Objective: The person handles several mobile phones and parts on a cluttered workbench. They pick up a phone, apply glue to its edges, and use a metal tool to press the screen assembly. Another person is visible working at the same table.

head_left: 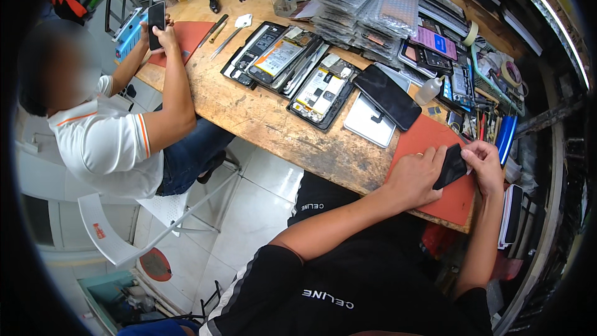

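Observation:
A black smartphone (450, 169) rests on an orange-red mat (458, 206) at the right end of the wooden workbench. My left hand (415, 178) lies along its left side, fingers pressed together over the edge and thumb below, holding it. At the upper right corner, my right hand (486, 165) pinches the phone between thumb and fingers. Whether a small tool or film is in that pinch is too small to tell. Beyond the mat, a larger black phone (388, 97) lies across a white tablet-like panel (368, 122).
Opened phones (321, 94) with bare batteries lie mid-bench. Behind them rise stacked bubble-wrap sleeves (354, 9). A small squeeze bottle (428, 90) and upright tools (488, 126) stand near my right hand. At left, a seated person (106, 143) holds a phone (157, 26).

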Motion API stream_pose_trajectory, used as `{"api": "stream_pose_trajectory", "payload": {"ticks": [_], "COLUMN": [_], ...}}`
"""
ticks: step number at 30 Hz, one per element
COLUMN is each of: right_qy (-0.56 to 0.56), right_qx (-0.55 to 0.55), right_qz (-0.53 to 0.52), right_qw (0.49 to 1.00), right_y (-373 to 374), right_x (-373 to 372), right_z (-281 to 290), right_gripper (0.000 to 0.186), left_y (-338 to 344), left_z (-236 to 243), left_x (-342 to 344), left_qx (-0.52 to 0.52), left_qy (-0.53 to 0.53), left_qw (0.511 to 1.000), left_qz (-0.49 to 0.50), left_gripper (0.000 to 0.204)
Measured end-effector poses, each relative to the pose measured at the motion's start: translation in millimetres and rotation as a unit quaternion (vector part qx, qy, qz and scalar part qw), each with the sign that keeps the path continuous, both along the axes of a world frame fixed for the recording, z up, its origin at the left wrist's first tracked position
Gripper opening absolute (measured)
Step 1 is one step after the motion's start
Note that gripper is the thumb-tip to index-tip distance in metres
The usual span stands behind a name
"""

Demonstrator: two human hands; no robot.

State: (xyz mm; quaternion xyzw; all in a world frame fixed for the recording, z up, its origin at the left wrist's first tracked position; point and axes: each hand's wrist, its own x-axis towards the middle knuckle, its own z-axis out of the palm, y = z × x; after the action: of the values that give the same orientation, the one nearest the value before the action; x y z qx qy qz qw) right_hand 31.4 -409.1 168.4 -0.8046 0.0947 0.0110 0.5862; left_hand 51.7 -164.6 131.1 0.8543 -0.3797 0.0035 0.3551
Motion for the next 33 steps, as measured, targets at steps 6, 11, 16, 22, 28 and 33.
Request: {"api": "stream_pose_trajectory", "payload": {"ticks": [6, 11, 16, 22, 28, 33], "right_qy": [-0.128, -0.121, -0.137, -0.18, -0.174, -0.194], "right_qx": [0.194, 0.128, -0.032, 0.002, -0.026, 0.058], "right_qz": [-0.175, -0.227, -0.205, -0.188, -0.167, -0.186], "right_qw": [0.957, 0.958, 0.969, 0.966, 0.97, 0.961], "right_y": [-5.8, 8.9, 36.2, 32.4, 19.4, 16.4], "right_x": [-16.9, -51.3, -64.9, -63.7, -65.3, -66.9], "right_z": [-20.4, -36.7, -48.9, -61.2, -64.8, -71.5], "right_gripper": [0.029, 0.037, 0.026, 0.008, 0.02, 0.031], "left_y": [-2.7, -7.3, -8.7, -4.0, -4.1, -1.0], "left_z": [1.0, 6.0, 10.8, 2.1, -5.1, -8.8], "left_x": [7.0, 5.5, 3.9, 6.4, 3.2, 3.2], "left_qx": [-0.04, -0.065, -0.07, -0.029, -0.045, -0.059], "left_qy": [0.004, -0.037, -0.059, 0.058, -0.021, -0.037], "left_qw": [0.999, 0.995, 0.993, 0.996, 0.996, 0.995], "left_qz": [0.017, 0.064, 0.081, 0.06, 0.08, 0.069], "left_gripper": [0.087, 0.089, 0.086, 0.089, 0.096, 0.094]}}
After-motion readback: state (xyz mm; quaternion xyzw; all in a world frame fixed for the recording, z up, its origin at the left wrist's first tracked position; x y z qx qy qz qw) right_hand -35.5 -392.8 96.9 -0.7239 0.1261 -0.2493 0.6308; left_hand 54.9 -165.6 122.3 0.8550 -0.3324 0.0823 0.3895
